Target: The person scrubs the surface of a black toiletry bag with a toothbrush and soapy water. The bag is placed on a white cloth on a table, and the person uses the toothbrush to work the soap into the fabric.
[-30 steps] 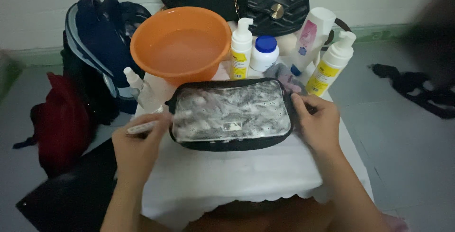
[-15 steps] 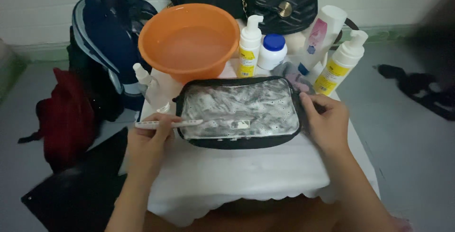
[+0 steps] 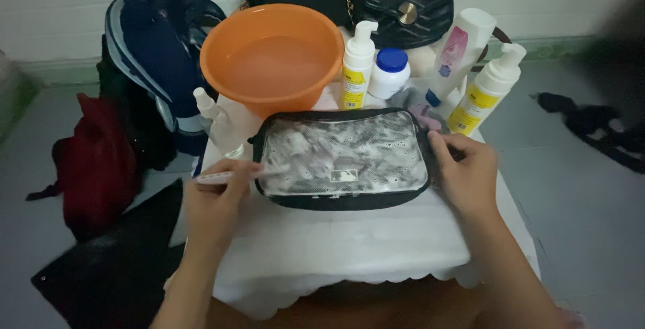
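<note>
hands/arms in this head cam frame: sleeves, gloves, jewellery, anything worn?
Both forearms are bare up to the bottom edge of the frame, with no sleeve showing. The left hand and the right hand wear no gloves. No watch, ring, bracelet or marking shows on either wrist or on the fingers, though the picture is soft.

left hand (image 3: 216, 203): bare, no glove, no ring or watch in view
left forearm: bare to the bottom edge of the view, no sleeve showing
right hand (image 3: 468, 176): bare, no glove, no ring in view
right forearm: bare, no sleeve, no wristband showing
fingernails: short and unpainted as far as can be told, view soft
rest of body: too dark and cropped to tell
</note>
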